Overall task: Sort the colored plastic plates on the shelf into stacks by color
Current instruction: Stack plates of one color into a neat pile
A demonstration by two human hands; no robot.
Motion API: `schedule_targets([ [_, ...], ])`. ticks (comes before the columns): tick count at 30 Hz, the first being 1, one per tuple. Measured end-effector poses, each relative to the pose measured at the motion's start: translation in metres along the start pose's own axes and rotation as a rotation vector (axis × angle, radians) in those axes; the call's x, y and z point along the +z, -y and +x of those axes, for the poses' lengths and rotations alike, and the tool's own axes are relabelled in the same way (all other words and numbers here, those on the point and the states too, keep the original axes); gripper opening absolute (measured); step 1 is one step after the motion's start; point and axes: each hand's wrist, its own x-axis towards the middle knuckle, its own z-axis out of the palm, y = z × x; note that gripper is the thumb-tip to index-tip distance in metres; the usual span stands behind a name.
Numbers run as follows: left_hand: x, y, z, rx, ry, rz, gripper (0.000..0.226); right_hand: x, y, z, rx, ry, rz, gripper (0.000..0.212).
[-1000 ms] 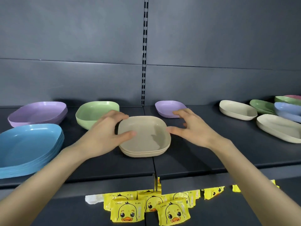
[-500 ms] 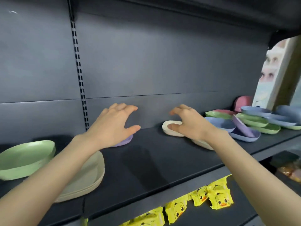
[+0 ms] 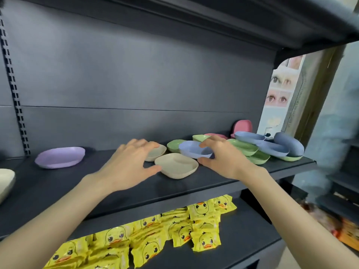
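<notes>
On the dark shelf [image 3: 97, 187], the left hand [image 3: 128, 164] and right hand [image 3: 223, 158], having swung right from the beige stack [image 3: 5, 181], are hovering spread and empty either side of a loose beige plate [image 3: 176, 166]. It's looking like the stack's next addition.

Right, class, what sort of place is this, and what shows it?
Probably a shop: a dark metal display shelf with a slotted upright, loose coloured plates laid out on it, and many identical yellow duck packets below.
</notes>
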Motion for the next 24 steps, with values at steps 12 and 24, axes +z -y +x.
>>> schedule_targets([
  [12,0.073,-0.060,0.105,0.022,0.062,-0.033,0.053,0.003,-0.134,0.022,0.072,0.001,0.083,0.037],
  [24,0.157,-0.014,0.205,-0.184,0.195,-0.031,0.061,0.057,-0.218,0.137,-0.027,0.074,0.136,0.047],
])
